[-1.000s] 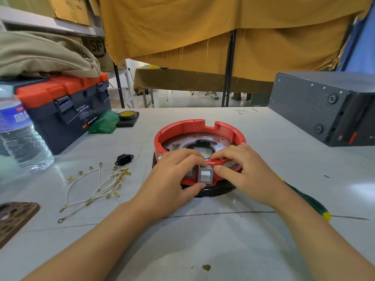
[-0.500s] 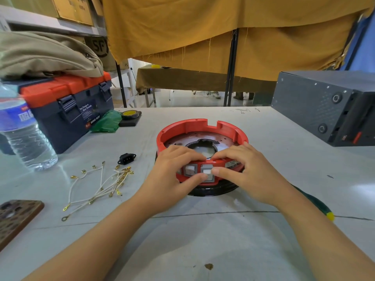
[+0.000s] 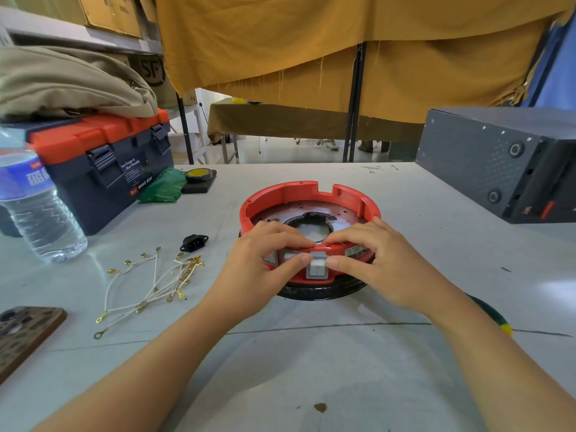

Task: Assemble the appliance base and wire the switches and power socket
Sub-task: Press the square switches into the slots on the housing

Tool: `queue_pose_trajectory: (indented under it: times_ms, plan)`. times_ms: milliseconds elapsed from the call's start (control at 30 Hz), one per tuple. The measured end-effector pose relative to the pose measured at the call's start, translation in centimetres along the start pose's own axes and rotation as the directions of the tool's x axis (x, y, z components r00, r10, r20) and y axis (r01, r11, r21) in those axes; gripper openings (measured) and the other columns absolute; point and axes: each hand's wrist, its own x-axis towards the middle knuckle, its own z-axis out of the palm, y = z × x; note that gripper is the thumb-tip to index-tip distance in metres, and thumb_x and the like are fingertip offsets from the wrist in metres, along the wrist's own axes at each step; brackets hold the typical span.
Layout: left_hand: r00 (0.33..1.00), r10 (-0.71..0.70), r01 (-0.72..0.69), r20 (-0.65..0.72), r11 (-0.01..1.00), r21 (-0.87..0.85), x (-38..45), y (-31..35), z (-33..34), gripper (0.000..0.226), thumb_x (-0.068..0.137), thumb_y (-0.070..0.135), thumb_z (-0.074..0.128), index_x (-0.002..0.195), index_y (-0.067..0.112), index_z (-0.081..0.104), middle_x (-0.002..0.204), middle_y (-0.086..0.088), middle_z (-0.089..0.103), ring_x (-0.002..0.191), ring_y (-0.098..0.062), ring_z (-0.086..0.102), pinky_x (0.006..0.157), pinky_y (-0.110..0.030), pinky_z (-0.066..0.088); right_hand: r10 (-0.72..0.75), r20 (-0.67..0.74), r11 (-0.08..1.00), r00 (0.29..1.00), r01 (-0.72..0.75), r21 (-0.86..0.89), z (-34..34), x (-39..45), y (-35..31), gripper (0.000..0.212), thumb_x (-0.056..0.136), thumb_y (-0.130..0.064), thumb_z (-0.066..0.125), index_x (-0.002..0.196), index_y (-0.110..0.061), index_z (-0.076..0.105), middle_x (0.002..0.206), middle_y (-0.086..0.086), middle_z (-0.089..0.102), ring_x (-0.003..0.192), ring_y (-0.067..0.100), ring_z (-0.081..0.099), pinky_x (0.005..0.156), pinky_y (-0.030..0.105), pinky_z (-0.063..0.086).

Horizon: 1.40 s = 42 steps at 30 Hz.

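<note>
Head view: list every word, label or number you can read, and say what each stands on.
"WING BOX": front of the toolbox.
"SF": cardboard box behind the toolbox.
"FS": smaller box beside it.
Toolbox small print: too blurred.
Water bottle label: unreadable.
Sticker on the red base: too small.
Scribbles on the table: illegible.

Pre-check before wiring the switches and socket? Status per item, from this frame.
1. Red base flat on the table: ok.
2. Near-side switch fully seated: cannot tell; left hand and right hand have thumbs against it.
3. Second switch in its slot: ok; seating cannot tell.
4. Power socket fitted: not ok, loose on the table.
5. Wires at hand, left of the base: ok.
6. Both hands free to pick up wires: not ok.
</note>
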Motion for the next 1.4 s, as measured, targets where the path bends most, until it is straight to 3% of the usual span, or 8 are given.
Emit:
queue_pose_trajectory:
  times_ms: [367, 500, 667, 900, 1033, 1167, 1300, 1400]
  plan:
    - [0.998, -0.059, 0.060, 0.032, 0.997, -0.052, 0.13, 0.04, -0.17, 0.020, 0.083, 0.026, 0.065, 0.102, 0.028, 0.072, 0.100, 0.017, 0.062, 0.102, -0.001, 0.053, 0.086, -0.037, 0.052, 0.007, -0.042, 1.000, 0.999, -0.007, -0.020, 0.12, -0.01, -0.18, 0.020, 0.086, -0.036, 0.060, 0.106, -0.035, 0.064, 0.094, -0.033, 0.050, 0.097, -0.026, 0.032, 0.111, 0.034, 0.024]
    - [0.996, -0.082, 0.085, 0.043, 0.994, -0.062, 0.24, 0.28, -0.24, 0.018, 0.083, 0.026, 0.066, 0.099, 0.032, 0.072, 0.096, 0.018, 0.062, 0.098, -0.001, 0.053, 0.084, -0.037, 0.051, 0.023, -0.047, 0.999, 0.999, -0.024, -0.024, 0.14, 0.09, -0.37, 0.018, 0.088, -0.034, 0.060, 0.105, -0.034, 0.064, 0.100, -0.023, 0.058, 0.098, -0.011, 0.042, 0.115, 0.038, 0.015]
    - [0.993, -0.106, 0.110, 0.055, 0.991, -0.075, 0.33, 0.55, -0.42, 0.017, 0.083, 0.023, 0.066, 0.098, 0.028, 0.073, 0.095, 0.017, 0.062, 0.098, -0.003, 0.053, 0.086, -0.035, 0.050, 0.024, -0.056, 1.000, 0.998, -0.024, 0.003, 0.18, 0.06, -0.12, 0.015, 0.087, -0.034, 0.061, 0.102, -0.035, 0.064, 0.093, -0.031, 0.052, 0.095, -0.027, 0.034, 0.114, 0.036, 0.018]
    - [0.994, -0.105, 0.107, 0.035, 0.992, -0.072, 0.36, 0.78, -0.27, 0.015, 0.084, 0.021, 0.067, 0.096, 0.026, 0.074, 0.093, 0.014, 0.062, 0.095, -0.006, 0.053, 0.084, -0.038, 0.049, 0.032, -0.078, 0.999, 0.996, -0.033, -0.017, 0.27, 0.15, -0.19, 0.016, 0.088, -0.035, 0.060, 0.103, -0.036, 0.064, 0.101, -0.022, 0.059, 0.103, -0.004, 0.044, 0.117, 0.030, 0.007]
    - [0.993, -0.113, 0.115, 0.038, 0.991, -0.072, 0.46, 0.76, -0.27, 0.014, 0.084, 0.021, 0.067, 0.095, 0.024, 0.074, 0.093, 0.012, 0.062, 0.096, -0.010, 0.053, 0.084, -0.039, 0.048, 0.033, -0.076, 0.999, 0.997, -0.032, 0.006, 0.38, 0.21, -0.12, 0.013, 0.087, -0.036, 0.060, 0.100, -0.039, 0.062, 0.096, -0.025, 0.056, 0.098, -0.012, 0.041, 0.114, 0.033, 0.017]
    - [0.992, -0.116, 0.120, 0.042, 0.989, -0.085, 0.52, 0.85, -0.29, 0.013, 0.083, 0.020, 0.068, 0.093, 0.027, 0.074, 0.092, 0.012, 0.062, 0.096, -0.011, 0.053, 0.082, -0.040, 0.049, 0.052, -0.084, 0.999, 0.995, -0.052, 0.000, 0.35, 0.32, -0.18, 0.014, 0.087, -0.036, 0.061, 0.101, -0.038, 0.063, 0.106, -0.013, 0.063, 0.112, 0.006, 0.044, 0.116, 0.032, 0.013]
    - [0.994, -0.106, 0.109, 0.037, 0.989, -0.103, 0.49, 0.84, -0.33, 0.013, 0.083, 0.019, 0.068, 0.091, 0.027, 0.074, 0.091, 0.012, 0.062, 0.095, -0.010, 0.054, 0.083, -0.040, 0.049, 0.044, -0.092, 0.999, 0.995, -0.042, 0.024, 0.33, 0.29, -0.20, 0.014, 0.086, -0.034, 0.063, 0.099, -0.035, 0.066, 0.102, -0.011, 0.063, 0.102, 0.000, 0.044, 0.114, 0.037, 0.018]
    - [0.993, -0.111, 0.114, 0.037, 0.988, -0.103, 0.52, 0.91, -0.30, 0.013, 0.083, 0.019, 0.068, 0.090, 0.028, 0.073, 0.090, 0.012, 0.063, 0.094, -0.010, 0.054, 0.082, -0.041, 0.049, 0.046, -0.098, 0.998, 0.994, -0.043, 0.037, 0.36, 0.32, -0.24, 0.013, 0.086, -0.032, 0.063, 0.098, -0.035, 0.066, 0.099, -0.014, 0.062, 0.100, -0.002, 0.045, 0.117, 0.036, 0.012]
